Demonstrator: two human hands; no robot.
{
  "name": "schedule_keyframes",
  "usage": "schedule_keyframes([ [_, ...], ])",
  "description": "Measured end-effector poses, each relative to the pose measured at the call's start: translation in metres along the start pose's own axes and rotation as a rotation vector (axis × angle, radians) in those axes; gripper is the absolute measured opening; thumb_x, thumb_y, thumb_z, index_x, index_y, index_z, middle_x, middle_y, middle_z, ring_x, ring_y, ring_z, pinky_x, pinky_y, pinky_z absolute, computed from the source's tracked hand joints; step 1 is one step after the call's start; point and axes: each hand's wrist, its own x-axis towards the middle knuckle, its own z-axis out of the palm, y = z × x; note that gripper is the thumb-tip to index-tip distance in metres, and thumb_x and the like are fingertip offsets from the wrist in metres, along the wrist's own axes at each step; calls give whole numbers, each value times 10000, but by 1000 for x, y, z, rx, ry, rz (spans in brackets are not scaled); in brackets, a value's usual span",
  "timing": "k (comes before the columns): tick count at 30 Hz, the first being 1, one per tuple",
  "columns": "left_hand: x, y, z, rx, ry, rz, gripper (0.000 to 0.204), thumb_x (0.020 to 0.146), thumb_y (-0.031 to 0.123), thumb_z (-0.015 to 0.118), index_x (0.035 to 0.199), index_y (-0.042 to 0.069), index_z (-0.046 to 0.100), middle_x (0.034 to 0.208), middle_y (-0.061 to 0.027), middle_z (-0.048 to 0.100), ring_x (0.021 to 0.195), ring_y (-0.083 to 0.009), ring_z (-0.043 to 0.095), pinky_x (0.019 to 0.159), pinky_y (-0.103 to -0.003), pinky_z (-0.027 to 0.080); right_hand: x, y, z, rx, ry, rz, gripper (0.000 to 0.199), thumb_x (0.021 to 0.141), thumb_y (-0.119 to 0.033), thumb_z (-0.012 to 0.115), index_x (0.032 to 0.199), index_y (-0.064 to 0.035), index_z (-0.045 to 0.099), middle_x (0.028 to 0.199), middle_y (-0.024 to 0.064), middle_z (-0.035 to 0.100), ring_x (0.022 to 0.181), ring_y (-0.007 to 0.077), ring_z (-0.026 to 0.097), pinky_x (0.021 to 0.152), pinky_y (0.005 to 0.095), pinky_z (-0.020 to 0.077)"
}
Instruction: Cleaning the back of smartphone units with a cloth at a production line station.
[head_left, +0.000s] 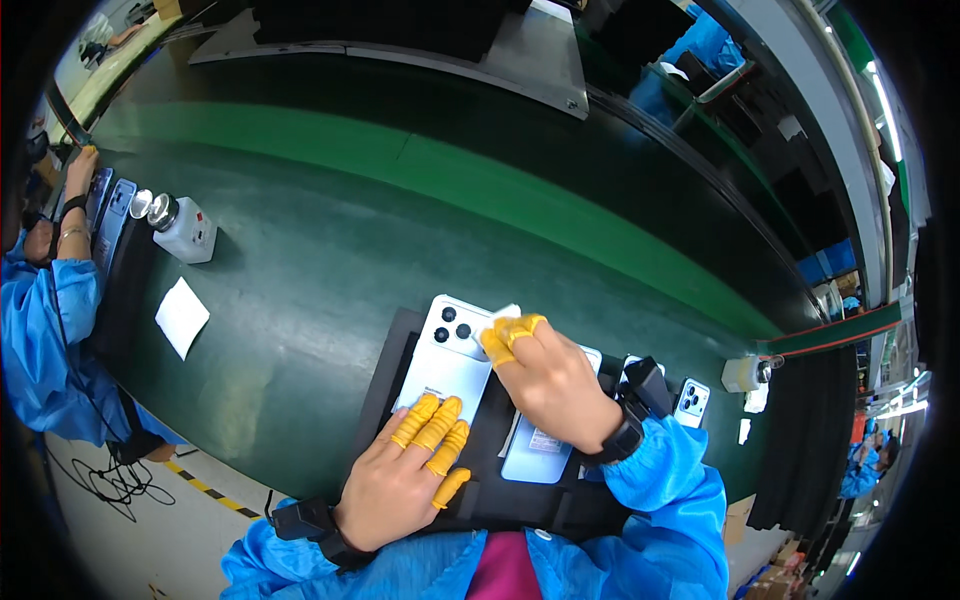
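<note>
A silver-white phone lies back up on a black mat, its camera lenses toward the far end. My left hand is open, its fingers lying on the phone's near end; several wear yellow finger cots. At the phone's far right corner, beside the lenses, my right hand is closed on a white wipe. It wears yellow finger cots too. Partly under my right wrist lies a light-blue phone with a white label. What lies below my right palm is hidden.
A white dispenser bottle with a metal top stands at the left, near a white sheet. Another phone and a second bottle are at the right. A co-worker's blue sleeve reaches the table's left end, near phones.
</note>
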Motion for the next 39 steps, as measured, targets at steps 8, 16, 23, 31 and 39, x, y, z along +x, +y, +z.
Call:
schedule_keyframes([
  [8,-1,-2,3,9,22,13,426,790,223,721,1160,20,660,1257,-162,592,1256,-331,516,1083,-455,388,3,-20,-3,139,79,-143,207,635,-55,667,831,6,694,842,85,589,802,228,613,721,319,553],
  [16,0,0,4,5,54,21,437,787,209,725,1176,22,653,1286,-158,583,1259,-337,512,1080,-447,392,-9,-11,-11,55,-84,-76,226,626,-66,669,839,3,697,826,83,571,888,254,597,772,329,549],
  [23,0,2,2,29,39,-6,430,796,222,714,1177,32,658,1303,-142,582,1256,-327,516,1084,-444,389,17,5,3,122,85,-109,216,643,-42,678,855,-3,699,882,94,623,918,250,622,766,334,559],
  [31,0,0,4,13,6,-11,413,850,251,665,1197,28,644,1294,-142,580,1247,-302,518,1095,-436,371,12,-1,3,100,56,-166,115,612,-70,691,716,-21,681,730,62,528,782,226,574,705,331,549],
  [39,1,-2,1,6,5,3,405,852,250,669,1191,29,647,1305,-144,572,1250,-307,515,1080,-440,385,8,-3,-21,177,-173,-57,137,621,-54,659,751,-7,658,777,83,597,831,243,585,723,332,530],
])
